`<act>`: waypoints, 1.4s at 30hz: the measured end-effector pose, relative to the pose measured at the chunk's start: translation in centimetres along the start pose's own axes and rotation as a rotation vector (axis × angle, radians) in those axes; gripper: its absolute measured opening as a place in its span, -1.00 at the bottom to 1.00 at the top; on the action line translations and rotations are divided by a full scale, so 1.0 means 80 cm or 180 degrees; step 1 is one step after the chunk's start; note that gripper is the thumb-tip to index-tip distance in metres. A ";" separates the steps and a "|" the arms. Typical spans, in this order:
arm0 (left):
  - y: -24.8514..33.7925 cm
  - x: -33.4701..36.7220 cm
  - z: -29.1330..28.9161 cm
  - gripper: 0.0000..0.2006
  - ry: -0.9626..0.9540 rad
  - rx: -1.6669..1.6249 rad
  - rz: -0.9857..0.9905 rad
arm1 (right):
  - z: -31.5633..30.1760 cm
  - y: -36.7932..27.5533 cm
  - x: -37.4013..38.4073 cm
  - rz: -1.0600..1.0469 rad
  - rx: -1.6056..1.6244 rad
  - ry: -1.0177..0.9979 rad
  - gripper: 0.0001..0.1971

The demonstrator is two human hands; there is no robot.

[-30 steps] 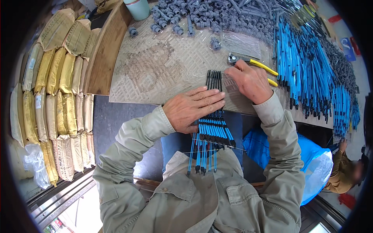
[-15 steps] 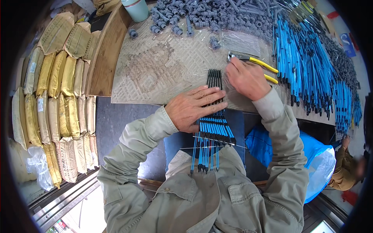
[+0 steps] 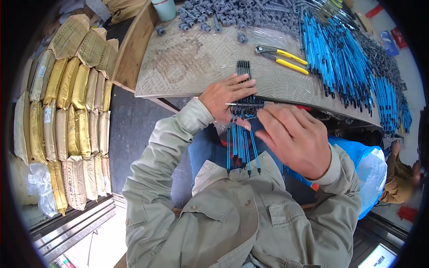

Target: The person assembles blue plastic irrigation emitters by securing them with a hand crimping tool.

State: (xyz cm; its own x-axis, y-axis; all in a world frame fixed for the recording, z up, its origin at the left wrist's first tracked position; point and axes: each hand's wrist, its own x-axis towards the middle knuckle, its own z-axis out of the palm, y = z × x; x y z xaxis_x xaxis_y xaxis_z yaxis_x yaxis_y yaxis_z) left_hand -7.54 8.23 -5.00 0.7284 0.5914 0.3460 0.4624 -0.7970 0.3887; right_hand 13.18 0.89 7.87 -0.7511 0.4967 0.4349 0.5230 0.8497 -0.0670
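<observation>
My left hand (image 3: 223, 98) lies across a bundle of thin blue rods with black ends (image 3: 240, 145) at the table's near edge. Its fingers are stretched over the upper part, and the thumb crosses lower down. The rods' lower ends fan out over my lap. A thin pale strip (image 3: 243, 104) runs crosswise over the bundle. Close to the bundle's right side is my right hand (image 3: 297, 138), its fingers curled; whatever sits between its fingertips is hidden. Cutting pliers with yellow handles (image 3: 288, 62) lie on the table, apart from both hands.
Grey plastic fittings (image 3: 241, 13) are heaped at the back of the table (image 3: 156, 82). Piles of blue rods (image 3: 335, 53) lie to the right. A wooden board (image 3: 132, 49) borders the left side, beside stacked paper sacks (image 3: 80, 85). Another person (image 3: 395, 178) is at far right.
My right hand has left the pliers on the table and come down beside the bundle. The left hand has stayed on the rods. The view has shifted slightly.
</observation>
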 end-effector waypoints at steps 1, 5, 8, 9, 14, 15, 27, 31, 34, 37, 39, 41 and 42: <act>0.002 0.000 0.001 -0.23 0.0043 -0.0005 -0.0039 | 0.003 -0.002 -0.001 0.0026 -0.0325 0.0132 -0.71; 0.004 0.002 0.004 -0.22 0.0108 -0.0133 -0.0102 | 0.011 -0.010 -0.014 0.0040 -0.0606 -0.0034 -0.67; 0.004 -0.001 0.007 -0.24 0.0105 -0.0116 -0.0225 | 0.013 0.005 -0.028 0.0022 -0.0124 0.0381 -0.69; 0.003 -0.002 0.006 -0.25 0.0104 -0.0115 -0.0301 | 0.014 0.007 -0.036 0.0001 0.0126 0.0581 -0.71; 0.004 0.005 0.008 -0.26 0.0078 -0.0151 -0.0243 | 0.068 0.008 -0.101 0.1239 0.1487 0.2147 -0.79; 0.006 0.007 0.007 -0.26 0.0094 -0.0143 -0.0181 | 0.081 0.008 -0.099 0.1879 0.2622 0.2210 -0.84; 0.009 0.004 0.004 -0.26 0.0137 -0.0112 -0.0178 | 0.115 0.009 -0.071 0.2203 0.4547 0.1925 -0.89; 0.010 0.003 0.004 -0.26 0.0172 -0.0143 -0.0197 | 0.120 0.000 -0.070 0.2031 0.4646 0.2189 -0.90; 0.012 0.004 0.003 -0.26 0.0194 -0.0188 -0.0243 | 0.121 -0.002 -0.072 0.1969 0.4688 0.2307 -0.88; 0.008 0.006 0.008 -0.24 0.0225 -0.0092 -0.0153 | 0.115 -0.003 -0.078 0.2024 0.4690 0.2283 -0.84; 0.007 0.003 0.007 -0.24 0.0220 -0.0056 -0.0179 | 0.097 -0.011 -0.077 0.1953 0.2823 0.2352 -0.82; 0.007 0.002 0.007 -0.24 0.0187 -0.0017 -0.0174 | 0.072 -0.012 -0.074 0.1846 0.1886 0.2315 -0.80; 0.008 0.003 0.008 -0.24 0.0221 -0.0023 -0.0186 | 0.054 -0.010 -0.073 0.1374 0.1315 0.1995 -0.77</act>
State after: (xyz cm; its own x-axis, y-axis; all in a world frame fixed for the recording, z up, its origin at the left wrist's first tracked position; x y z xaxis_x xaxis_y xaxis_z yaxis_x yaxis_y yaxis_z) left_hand -6.70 7.80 -5.21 0.6634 0.6441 0.3808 0.4993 -0.7601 0.4160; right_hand 15.37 -1.91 1.49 -0.0964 0.7048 0.7028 0.4318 0.6658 -0.6085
